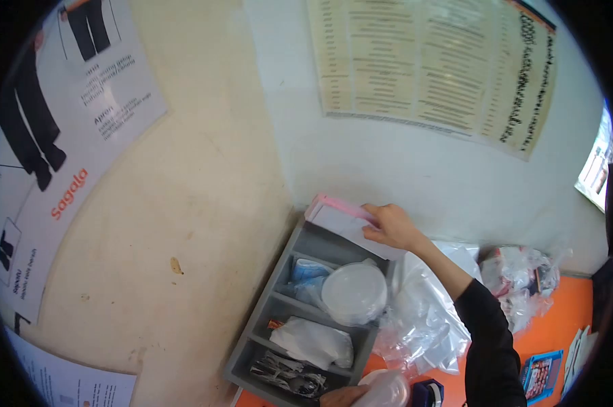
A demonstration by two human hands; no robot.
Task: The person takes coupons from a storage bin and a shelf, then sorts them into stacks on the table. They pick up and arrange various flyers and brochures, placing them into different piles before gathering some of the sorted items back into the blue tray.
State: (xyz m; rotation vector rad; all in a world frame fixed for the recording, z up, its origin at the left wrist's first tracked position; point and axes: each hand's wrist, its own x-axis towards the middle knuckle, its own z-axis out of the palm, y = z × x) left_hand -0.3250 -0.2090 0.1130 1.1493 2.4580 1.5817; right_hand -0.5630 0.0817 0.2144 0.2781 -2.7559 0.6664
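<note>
My right hand [393, 227] reaches to the far end of a grey compartment tray [260, 313]. Its fingers close on the edge of a pink and white stack of paper [343, 224], which lies across the end compartment. At the bottom edge, my left hand [342, 396] is partly cut off by the frame, its fingers against a clear plastic container [388, 391] that they seem to grip. A round lidded plastic tub [354, 293] sits in the tray beside a blue packet [311, 271]. Nearer compartments hold a white plastic packet [313, 340] and dark wrapped items [286, 373].
Clear plastic bags [425, 305] lie right of the tray on an orange surface [564, 312], with more bagged items [520, 275] beyond. A blue-edged packet [542, 375] and a dark blue object [427, 392] are nearer. Walls with posters [435, 61] rise behind and left.
</note>
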